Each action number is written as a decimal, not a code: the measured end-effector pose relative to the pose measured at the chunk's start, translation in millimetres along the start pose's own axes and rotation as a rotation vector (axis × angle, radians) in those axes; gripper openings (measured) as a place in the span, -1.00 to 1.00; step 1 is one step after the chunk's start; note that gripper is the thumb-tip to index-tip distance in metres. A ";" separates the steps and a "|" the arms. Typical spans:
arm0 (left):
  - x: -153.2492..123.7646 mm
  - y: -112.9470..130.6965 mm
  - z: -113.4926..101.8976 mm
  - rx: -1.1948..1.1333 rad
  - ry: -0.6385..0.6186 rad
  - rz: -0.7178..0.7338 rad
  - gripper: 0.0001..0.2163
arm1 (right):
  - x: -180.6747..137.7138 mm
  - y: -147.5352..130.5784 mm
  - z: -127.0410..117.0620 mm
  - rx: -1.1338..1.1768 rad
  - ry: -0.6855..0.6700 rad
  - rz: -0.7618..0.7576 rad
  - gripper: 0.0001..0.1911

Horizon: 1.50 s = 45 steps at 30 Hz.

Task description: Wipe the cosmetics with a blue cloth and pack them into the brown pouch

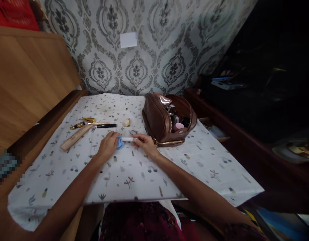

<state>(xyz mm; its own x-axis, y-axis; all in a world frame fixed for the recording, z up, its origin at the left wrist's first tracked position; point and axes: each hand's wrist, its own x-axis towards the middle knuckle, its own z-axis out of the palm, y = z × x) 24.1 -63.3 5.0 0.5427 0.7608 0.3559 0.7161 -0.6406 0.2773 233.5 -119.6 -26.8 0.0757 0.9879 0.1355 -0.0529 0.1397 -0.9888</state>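
Observation:
Over the middle of the patterned tablecloth (134,174), my left hand (108,145) is closed on a small blue cloth (120,142). My right hand (145,143) pinches a thin white tube (128,139) whose left end meets the blue cloth. Both hands sit just left of an open brown cosmetics bag (159,124) with several items inside, one of them pink (179,126).
To the left lie a long beige tube (75,137), a black pencil (105,126), gold-capped items (81,124) and a small cream lump (126,123). A wooden board (28,80) stands at left. Dark shelving (245,110) is at right. Patterned wallpaper with a white note (128,39) is behind.

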 end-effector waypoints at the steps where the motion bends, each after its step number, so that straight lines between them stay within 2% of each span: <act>1: 0.0 1.0 -2.1 -0.008 -0.012 0.003 -0.77 | -0.4 -0.9 -0.1 -0.003 0.006 -0.004 -0.57; 3: -0.5 2.7 -8.4 -0.023 -0.039 0.020 -0.77 | -1.0 -2.3 0.0 -0.002 0.022 -0.020 -0.55; 6: -1.8 1.8 -22.2 -0.065 -0.144 0.067 -0.77 | -1.8 -3.6 0.2 0.001 0.057 -0.047 -0.54; 9: -1.3 0.1 -35.8 -0.118 -0.245 0.095 -0.77 | -2.7 -4.4 1.1 -0.039 0.091 -0.054 -0.62; 11: 0.7 3.9 -40.7 -0.141 -0.218 0.094 -0.77 | -3.7 -5.0 2.8 -0.061 0.099 -0.060 -0.68; 13: 2.8 14.5 -40.2 -0.177 -0.127 0.121 -0.76 | -5.4 -6.0 5.2 -0.070 0.092 -0.072 -0.71; 16: 4.1 38.0 -31.5 -0.177 0.001 0.259 -0.75 | -8.6 -7.9 8.1 -0.071 0.078 -0.094 -0.72; 19: 3.1 53.5 -22.9 -0.018 -0.009 0.373 -0.73 | -10.6 -9.6 8.1 -0.064 0.079 -0.092 -0.63; 21: 2.0 51.6 -21.6 0.095 -0.065 0.353 -0.72 | -10.4 -10.1 7.0 -0.056 0.086 -0.076 -0.57; 24: -0.2 32.0 -24.3 0.162 -0.143 0.247 -0.72 | -9.0 -9.4 5.8 -0.063 0.081 -0.064 -0.66; 28: -5.0 -0.1 -25.4 0.099 -0.149 0.126 -0.74 | -7.8 -7.5 5.5 -0.050 0.051 -0.013 -0.70; 31: -7.1 -11.3 -25.1 0.052 -0.152 0.103 -0.75 | -7.2 -7.3 3.9 0.007 0.039 0.034 -0.65; 35: -3.6 -2.6 -30.2 0.025 -0.104 0.080 -0.75 | -7.1 -8.9 2.1 0.018 0.037 0.009 -0.66; 39: 1.9 26.8 -34.7 -0.092 0.005 0.162 -0.74 | -10.5 -10.7 4.6 -0.065 0.051 -0.099 -0.65; 42: 3.0 44.9 -33.4 -0.084 -0.073 0.262 -0.71 | -12.9 -11.1 6.4 -0.075 0.049 -0.132 -0.54; 45: 1.6 43.0 -32.3 0.012 -0.182 0.244 -0.69 | -12.7 -9.1 5.9 -0.066 0.040 -0.112 -0.50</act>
<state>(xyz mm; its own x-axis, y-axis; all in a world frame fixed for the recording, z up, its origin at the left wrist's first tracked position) 41.6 -93.0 46.4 0.7686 0.5910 0.2449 0.5589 -0.8066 0.1925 227.1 -133.0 -19.1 0.1172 0.9627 0.2438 0.0235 0.2427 -0.9698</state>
